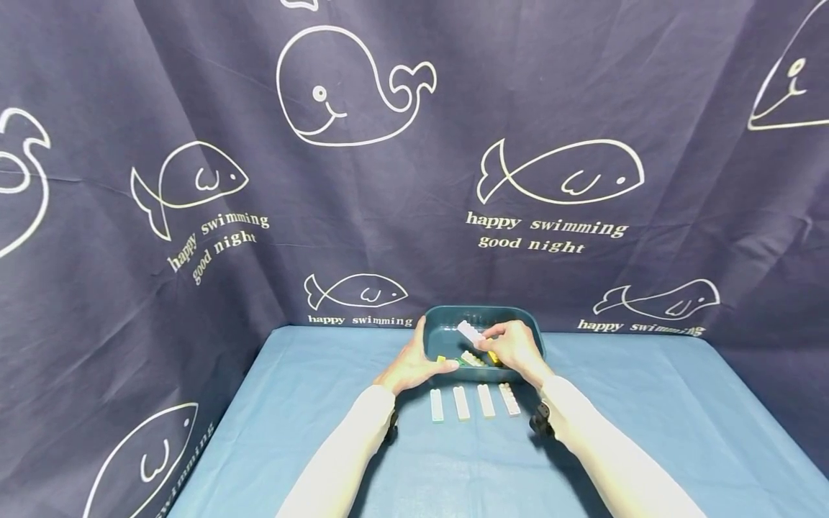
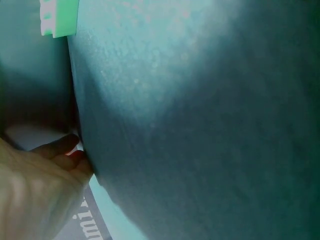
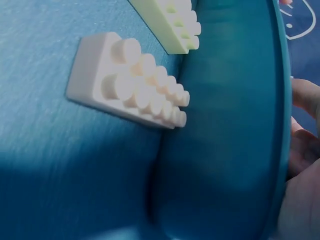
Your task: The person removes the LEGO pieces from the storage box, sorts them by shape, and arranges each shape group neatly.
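Observation:
A teal bin (image 1: pixel 447 341) stands at the back of the table. My left hand (image 1: pixel 414 363) grips its left front corner, thumb over the front rim and fingers along the left wall; in the left wrist view that hand (image 2: pixel 45 187) shows at lower left. Over the inside of the bin, my right hand (image 1: pixel 517 349) pinches one end of a pinkish-white studded building block (image 1: pixel 468 331). In the right wrist view, the bin's wall (image 3: pixel 225 125) hides part of the right hand (image 3: pixel 302 155). Yellow blocks (image 1: pixel 494 357), a cream block (image 1: pixel 471 359) and a green piece (image 1: pixel 460 362) lie inside.
Several slim blocks stand in a row before the bin, among them a green-edged one (image 1: pixel 437 405) at left and a white one (image 1: pixel 509 400) at right. The blue-covered table (image 1: pixel 440 467) meets a dark printed curtain (image 1: pixel 363 216) behind the bin.

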